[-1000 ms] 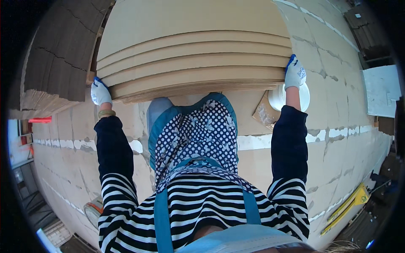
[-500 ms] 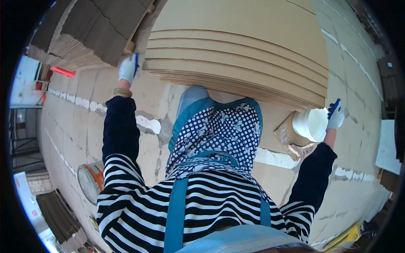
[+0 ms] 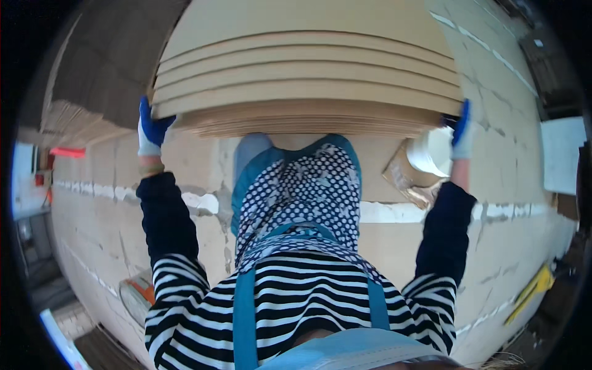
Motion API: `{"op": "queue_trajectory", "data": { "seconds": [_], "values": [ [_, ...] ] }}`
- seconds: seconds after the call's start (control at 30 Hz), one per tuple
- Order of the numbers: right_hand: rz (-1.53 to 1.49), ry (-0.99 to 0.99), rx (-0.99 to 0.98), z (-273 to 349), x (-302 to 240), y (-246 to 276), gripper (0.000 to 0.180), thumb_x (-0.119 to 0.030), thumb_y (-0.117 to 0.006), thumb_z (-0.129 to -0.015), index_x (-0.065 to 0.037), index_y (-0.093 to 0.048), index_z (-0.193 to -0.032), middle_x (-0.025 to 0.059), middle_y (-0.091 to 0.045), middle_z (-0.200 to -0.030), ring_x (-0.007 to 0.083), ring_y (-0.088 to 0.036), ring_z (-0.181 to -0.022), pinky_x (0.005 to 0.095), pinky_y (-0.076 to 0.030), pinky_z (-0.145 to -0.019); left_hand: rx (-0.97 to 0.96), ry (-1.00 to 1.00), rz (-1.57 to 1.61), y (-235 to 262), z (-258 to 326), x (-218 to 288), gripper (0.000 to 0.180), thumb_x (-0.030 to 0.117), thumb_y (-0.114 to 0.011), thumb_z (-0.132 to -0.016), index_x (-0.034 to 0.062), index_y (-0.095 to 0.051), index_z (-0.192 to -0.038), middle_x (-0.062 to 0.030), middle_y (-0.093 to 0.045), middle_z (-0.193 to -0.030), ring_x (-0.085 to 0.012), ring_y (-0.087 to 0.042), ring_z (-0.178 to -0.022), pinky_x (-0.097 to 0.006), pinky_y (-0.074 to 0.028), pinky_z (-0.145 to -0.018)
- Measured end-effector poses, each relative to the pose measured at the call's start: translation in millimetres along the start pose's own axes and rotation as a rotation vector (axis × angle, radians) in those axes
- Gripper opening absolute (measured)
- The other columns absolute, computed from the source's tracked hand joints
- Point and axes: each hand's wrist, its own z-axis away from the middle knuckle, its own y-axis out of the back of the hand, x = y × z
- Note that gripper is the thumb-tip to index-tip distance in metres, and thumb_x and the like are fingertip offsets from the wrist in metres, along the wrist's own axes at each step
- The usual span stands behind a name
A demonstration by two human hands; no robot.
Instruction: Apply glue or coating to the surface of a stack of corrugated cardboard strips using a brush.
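One big stack of cardboard sheets [image 3: 308,92] fills the top of the frame. Two gloved hands: left hand [image 3: 150,129] and right hand [image 3: 460,132], fingers clamped on its side edges. One white roll [image 3: 430,151] sits just right of centre.

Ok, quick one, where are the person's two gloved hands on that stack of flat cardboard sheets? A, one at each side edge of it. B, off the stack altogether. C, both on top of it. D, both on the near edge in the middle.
A: the left hand has its grip on the left edge of the stack of cardboard sheets, and the right hand on its right edge, arms spread wide.
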Motion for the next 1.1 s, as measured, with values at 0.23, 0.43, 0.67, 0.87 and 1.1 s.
{"op": "queue_trajectory", "data": {
  "seconds": [0.23, 0.43, 0.67, 0.87, 1.1],
  "values": [
    [1.191, 0.315, 0.436, -6, 28, -35, 0.050, -0.041, -0.036, -0.091, -0.001, -0.064, -0.095, 0.0225, -0.062, -0.097, 0.0349, -0.060, -0.092, 0.0442, -0.044, -0.080, 0.106, 0.890, -0.310, -59, 17, -19, 0.048, 0.041, -0.042, -0.090, -0.0014, -0.063, -0.097, -0.0192, -0.064, -0.083, -0.0312, -0.062, -0.080, -0.041, -0.047, -0.071],
    [1.397, 0.254, 0.463, -13, 32, -43, 0.047, -0.039, -0.034, -0.090, -0.004, -0.065, -0.092, 0.0219, -0.062, -0.090, 0.0382, -0.059, -0.085, 0.0455, -0.045, -0.075, -0.103, 0.848, -0.632, -64, 6, -17, 0.051, 0.043, -0.036, -0.090, 0.0008, -0.064, -0.093, -0.0230, -0.063, -0.087, -0.0380, -0.060, -0.082, -0.045, -0.046, -0.073],
    [1.397, 0.303, 0.349, -24, 32, -27, 0.044, -0.040, -0.037, -0.088, -0.005, -0.064, -0.089, 0.0214, -0.063, -0.087, 0.0379, -0.061, -0.082, 0.0463, -0.046, -0.072, -0.266, 0.774, -0.490, -31, 5, -41, 0.054, 0.047, -0.039, -0.089, -0.0008, -0.062, -0.085, -0.0184, -0.059, -0.072, -0.0314, -0.057, -0.064, -0.040, -0.046, -0.061],
    [1.240, 0.342, 0.198, -26, 38, 60, 0.047, -0.044, -0.039, -0.089, -0.006, -0.066, -0.086, 0.0200, -0.063, -0.083, 0.0356, -0.061, -0.075, 0.0453, -0.047, -0.066, -0.283, 0.990, 0.019, -6, 28, -49, 0.054, 0.051, -0.044, -0.088, 0.0024, -0.055, -0.068, -0.0081, -0.049, -0.054, -0.0163, -0.045, -0.039, -0.029, -0.039, -0.040],
    [1.936, 0.457, -0.116, 9, -11, 0, 0.057, -0.049, -0.030, -0.091, -0.004, -0.065, -0.086, 0.0195, -0.064, -0.081, 0.0356, -0.062, -0.068, 0.0443, -0.049, -0.062, -0.697, 0.937, -0.337, 1, -18, 17, 0.050, 0.055, -0.052, -0.082, 0.0069, -0.053, -0.068, -0.0038, -0.051, -0.054, -0.0143, -0.047, -0.038, -0.028, -0.035, -0.035]
  ]
}}
